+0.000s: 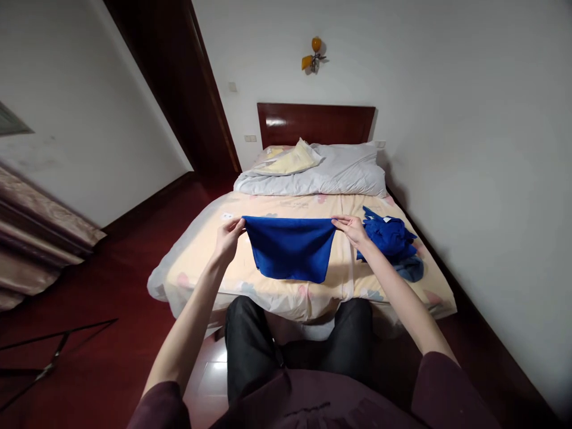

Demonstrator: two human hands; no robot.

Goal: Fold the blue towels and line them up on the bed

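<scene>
A blue cloth [290, 247] hangs stretched between my two hands above the bed, its top edge straight and level. My left hand [231, 236] pinches its upper left corner between thumb and fingers. At the upper right corner, my right hand [351, 229] grips the fabric the same way. A crumpled pile of blue fabric [389, 237] lies on the bed to the right, beyond my right forearm, with a duller blue piece [410, 269] at its lower edge.
The bed [196, 262] has a pale patterned cover. Grey bedding [348, 170] and a yellowish pillow [290, 159] lie near the dark wooden headboard [317, 124]. A thin black metal frame [56, 351] stands on the red floor at left.
</scene>
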